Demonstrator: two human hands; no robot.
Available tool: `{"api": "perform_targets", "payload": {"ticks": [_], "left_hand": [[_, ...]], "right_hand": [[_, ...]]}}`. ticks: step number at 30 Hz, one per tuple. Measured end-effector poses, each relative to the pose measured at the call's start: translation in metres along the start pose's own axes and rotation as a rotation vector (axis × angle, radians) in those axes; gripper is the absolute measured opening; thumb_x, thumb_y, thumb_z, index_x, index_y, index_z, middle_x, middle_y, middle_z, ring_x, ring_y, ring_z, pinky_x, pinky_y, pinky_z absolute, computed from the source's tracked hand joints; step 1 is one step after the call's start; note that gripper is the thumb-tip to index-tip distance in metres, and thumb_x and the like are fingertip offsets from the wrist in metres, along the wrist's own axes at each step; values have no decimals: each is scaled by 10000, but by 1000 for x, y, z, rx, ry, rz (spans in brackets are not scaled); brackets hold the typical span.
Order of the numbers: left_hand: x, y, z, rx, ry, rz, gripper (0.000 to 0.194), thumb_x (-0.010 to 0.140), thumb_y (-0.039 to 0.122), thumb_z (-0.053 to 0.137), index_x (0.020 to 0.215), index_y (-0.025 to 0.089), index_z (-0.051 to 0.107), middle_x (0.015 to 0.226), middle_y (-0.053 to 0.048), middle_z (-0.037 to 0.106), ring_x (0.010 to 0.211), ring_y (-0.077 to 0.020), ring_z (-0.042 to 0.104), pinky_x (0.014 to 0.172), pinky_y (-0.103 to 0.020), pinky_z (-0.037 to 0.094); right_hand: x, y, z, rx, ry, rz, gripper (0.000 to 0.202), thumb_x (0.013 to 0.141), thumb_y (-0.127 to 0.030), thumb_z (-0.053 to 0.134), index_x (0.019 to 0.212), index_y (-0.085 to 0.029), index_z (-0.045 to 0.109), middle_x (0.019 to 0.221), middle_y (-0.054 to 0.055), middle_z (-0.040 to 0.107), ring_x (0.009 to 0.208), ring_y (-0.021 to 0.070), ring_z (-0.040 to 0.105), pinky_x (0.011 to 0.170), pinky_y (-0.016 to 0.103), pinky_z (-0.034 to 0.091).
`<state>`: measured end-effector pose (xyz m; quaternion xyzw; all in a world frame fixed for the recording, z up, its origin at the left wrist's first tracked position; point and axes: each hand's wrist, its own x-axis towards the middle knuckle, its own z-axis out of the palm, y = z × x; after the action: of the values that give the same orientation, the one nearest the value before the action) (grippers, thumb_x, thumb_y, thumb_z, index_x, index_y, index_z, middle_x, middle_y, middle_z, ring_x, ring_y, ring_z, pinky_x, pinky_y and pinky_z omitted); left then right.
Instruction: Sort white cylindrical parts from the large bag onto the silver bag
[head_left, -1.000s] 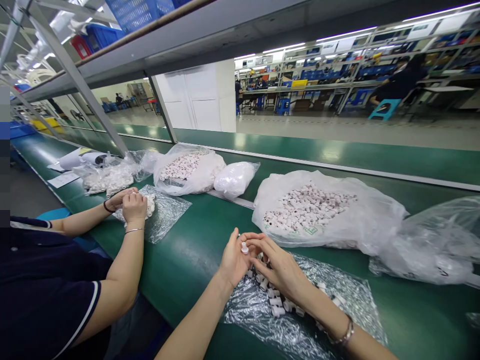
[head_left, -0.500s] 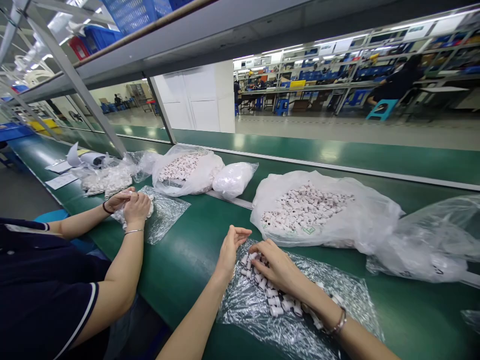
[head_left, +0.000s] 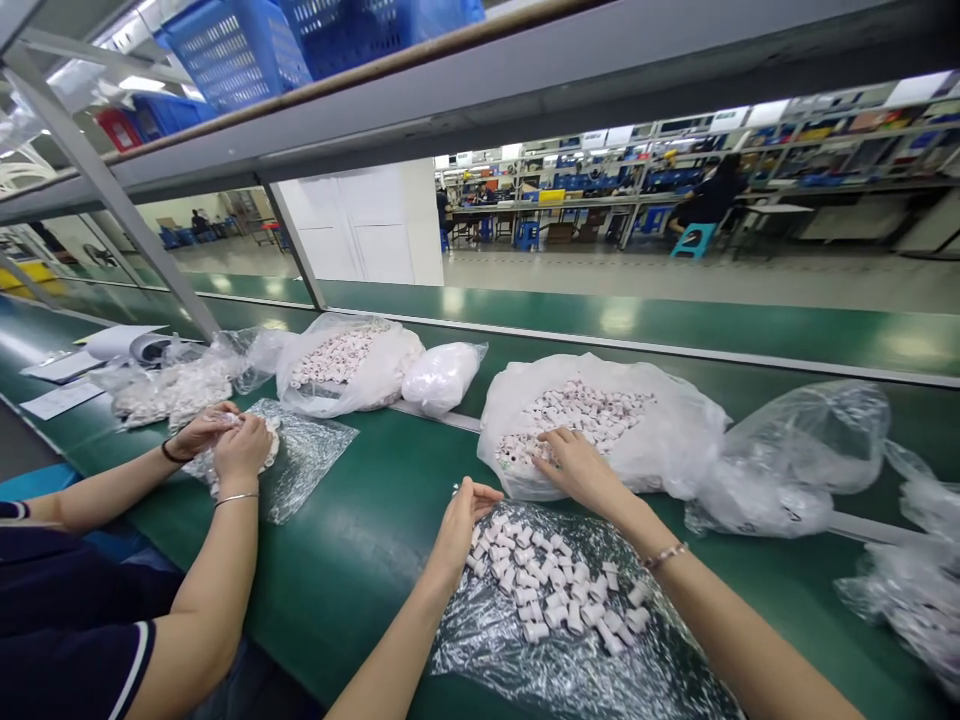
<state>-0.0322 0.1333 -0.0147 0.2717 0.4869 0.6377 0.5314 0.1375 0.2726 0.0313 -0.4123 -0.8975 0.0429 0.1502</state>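
My right hand (head_left: 581, 465) reaches over the near edge of a large white bag (head_left: 682, 410) full of small white fittings, fingers spread and touching its contents. Beside the left edge of a clear plastic sheet (head_left: 495, 665) is my left hand (head_left: 459, 525); its fingers are close together, and whether they hold anything is hidden. Many loose white fittings (head_left: 559, 600) lie spread on the sheet, between and below my two hands.
At the left a co-worker's hands (head_left: 229, 440) handle white pieces over another clear sheet (head_left: 307, 450). Behind stand a second bag of fittings (head_left: 405, 360) and a small white bag (head_left: 444, 378). Clear bags (head_left: 795, 470) lie at right. A shelf (head_left: 450, 110) runs overhead.
My right hand has moved from the fittings on the sheet up and away to the large white bag. My left hand stays by the sheet. The camera view has turned slightly right.
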Motion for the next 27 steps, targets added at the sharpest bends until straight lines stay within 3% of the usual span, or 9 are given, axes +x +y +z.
{"api": "perform_targets", "payload": {"ticks": [3,7,14,18,21,24,27], "left_hand": [[1,-1,0,16,-5,11,508,933,564,463,865,131,721,1025,-158,713,1058,-273,622,1030,-413,394],[3,0,-1,-44,6,12,493,907,571,512,830,130,719,976,-152,715,1012,-266,628,1009,-420,407],[2,9,-5,-37,28,46,527,916,587,479,847,122,716,966,-154,708,973,-263,627,921,-407,469],[-8,17,-1,-126,-37,2,476,912,553,524,850,121,713,943,-151,709,947,-259,640,895,-395,492],[-16,21,4,-237,-123,-84,432,938,492,518,857,108,701,946,-158,705,955,-263,657,935,-417,499],[-22,21,9,-432,-231,-256,395,958,419,506,903,75,691,1027,-190,694,1033,-279,660,1027,-441,467],[-24,17,12,-615,-313,-436,387,960,391,502,957,44,673,1099,-219,677,1119,-305,639,1060,-457,453]], "right_hand": [[23,8,14,-100,-40,19,328,945,-328,570,1198,-119,571,1187,192,594,1111,344,548,882,452,471],[53,-1,29,-181,-81,32,320,991,-342,516,1226,-128,561,1250,205,555,1134,317,552,881,408,481],[75,5,26,-214,-115,136,311,966,-337,604,1214,-150,585,1201,88,608,995,217,633,844,416,551],[71,15,7,-195,-58,213,314,981,-352,578,1219,-148,577,1164,84,624,963,210,643,832,410,551],[61,12,-16,-153,-7,211,276,1036,-294,449,1191,-97,565,1128,138,644,988,227,641,840,368,514],[38,-8,-34,-89,21,128,296,1064,-281,337,1175,-101,544,1114,164,659,989,220,644,801,293,476],[4,-47,-34,-41,16,-30,287,1074,-343,318,1171,-176,529,1031,70,684,859,161,659,699,241,463]]}}
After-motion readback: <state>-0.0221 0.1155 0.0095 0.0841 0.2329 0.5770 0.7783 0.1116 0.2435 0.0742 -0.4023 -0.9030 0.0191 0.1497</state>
